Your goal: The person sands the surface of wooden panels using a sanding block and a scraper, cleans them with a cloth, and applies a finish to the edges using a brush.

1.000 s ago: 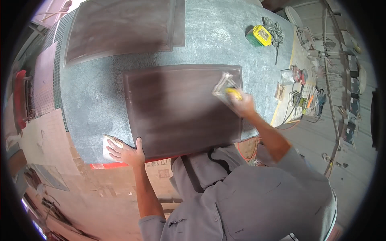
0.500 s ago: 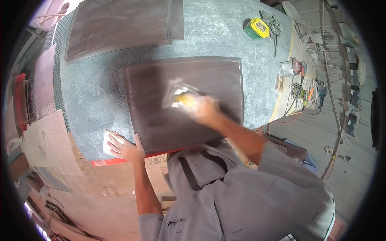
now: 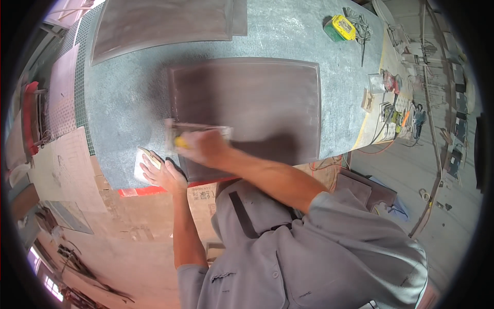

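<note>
Brown panel (image 3: 260, 105) and seemingly lettered cardboard (image 3: 201, 196)

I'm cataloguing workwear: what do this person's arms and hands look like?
The grey shirt has loose short sleeves. The left hand and right hand are gloveless, and the forearms are bare, with no watch or bracelet visible. Motion blur hides whether the right hand wears a ring.

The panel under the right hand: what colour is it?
The panel is dark brown; see the head view.
</note>
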The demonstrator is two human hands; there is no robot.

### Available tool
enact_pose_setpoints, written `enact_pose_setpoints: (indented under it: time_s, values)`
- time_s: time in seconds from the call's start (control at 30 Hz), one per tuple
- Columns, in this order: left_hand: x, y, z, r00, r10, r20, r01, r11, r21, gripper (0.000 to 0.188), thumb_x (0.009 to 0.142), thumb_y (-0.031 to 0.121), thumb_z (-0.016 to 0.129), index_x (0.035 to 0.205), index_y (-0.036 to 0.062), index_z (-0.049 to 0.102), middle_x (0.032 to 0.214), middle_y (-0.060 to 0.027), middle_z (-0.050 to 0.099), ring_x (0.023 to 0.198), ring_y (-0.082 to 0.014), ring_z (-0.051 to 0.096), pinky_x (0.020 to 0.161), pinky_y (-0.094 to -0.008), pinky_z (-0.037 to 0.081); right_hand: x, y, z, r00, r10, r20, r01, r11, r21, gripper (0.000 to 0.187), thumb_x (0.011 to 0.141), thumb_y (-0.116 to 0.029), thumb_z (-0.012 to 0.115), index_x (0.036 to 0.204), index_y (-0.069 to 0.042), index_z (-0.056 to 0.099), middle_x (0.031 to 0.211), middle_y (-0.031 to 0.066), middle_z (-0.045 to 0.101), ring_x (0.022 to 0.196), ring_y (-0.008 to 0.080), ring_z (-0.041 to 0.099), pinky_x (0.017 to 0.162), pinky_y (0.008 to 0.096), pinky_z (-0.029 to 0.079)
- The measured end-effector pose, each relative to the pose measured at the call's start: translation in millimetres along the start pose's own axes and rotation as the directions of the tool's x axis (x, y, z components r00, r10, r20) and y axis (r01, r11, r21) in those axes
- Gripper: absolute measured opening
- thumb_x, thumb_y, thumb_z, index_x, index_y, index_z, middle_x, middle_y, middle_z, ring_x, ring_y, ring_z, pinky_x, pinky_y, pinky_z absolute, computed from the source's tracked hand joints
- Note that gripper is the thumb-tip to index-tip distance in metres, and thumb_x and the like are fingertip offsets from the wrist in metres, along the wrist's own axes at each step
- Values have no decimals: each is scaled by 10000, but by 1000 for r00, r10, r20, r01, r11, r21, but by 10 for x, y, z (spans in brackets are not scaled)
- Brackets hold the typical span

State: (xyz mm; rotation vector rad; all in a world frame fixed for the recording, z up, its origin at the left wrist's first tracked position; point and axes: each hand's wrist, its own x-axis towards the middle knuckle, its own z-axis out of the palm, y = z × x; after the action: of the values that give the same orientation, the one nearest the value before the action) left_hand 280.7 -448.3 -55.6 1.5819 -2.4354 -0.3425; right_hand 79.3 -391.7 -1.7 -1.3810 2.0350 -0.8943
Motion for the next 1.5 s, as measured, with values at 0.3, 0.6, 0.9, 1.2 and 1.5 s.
enact_pose_setpoints:
  time_s: [0.3,0.6,0.9,1.2,1.5]
  values:
    - [-78,-68,56,996,17,87,-33,983,178,1044,989,682,548,1691,-7,198,1762,-256,95,1600,-542,18,1248,-697,63,-1709,1336,-1754,923,307,-232,-369,879,-303,265,973,-281,757,1067,-34,742,783,172,738,669,331,741,601,434,588]
    - [34,-344,173,984,-91,153,80,994,79,609,1116,215,388,1711,172,260,1794,-119,152,1644,-400,95,1314,-570,17,-512,-65,123,988,-92,128,105,989,-104,341,973,-410,701,939,-76,646,808,181,705,722,369,700,627,497,539]
    - [-102,-457,281,988,-25,150,45,991,-128,680,1110,430,276,1716,124,241,1802,-149,62,1635,-458,-36,1276,-629,-53,-814,33,-143,967,-28,254,84,973,-215,358,989,-419,688,933,-67,656,771,166,715,670,370,701,609,489,555]
    - [-9,-496,244,986,25,166,-19,999,-35,715,1105,387,453,1720,140,185,1796,-179,61,1640,-443,-46,1285,-634,-28,-730,-142,489,981,-118,154,153,958,-242,362,944,-459,716,911,-100,687,708,162,680,632,366,686,579,507,524]
    - [-72,-149,-46,974,12,226,-26,998,61,1326,827,814,680,1704,-2,112,1763,-286,-8,1597,-538,-110,1232,-718,-38,-2597,1608,-1937,984,127,-127,-163,928,-335,231,966,-276,767,1000,-52,719,681,113,677,548,285,680,520,415,561]
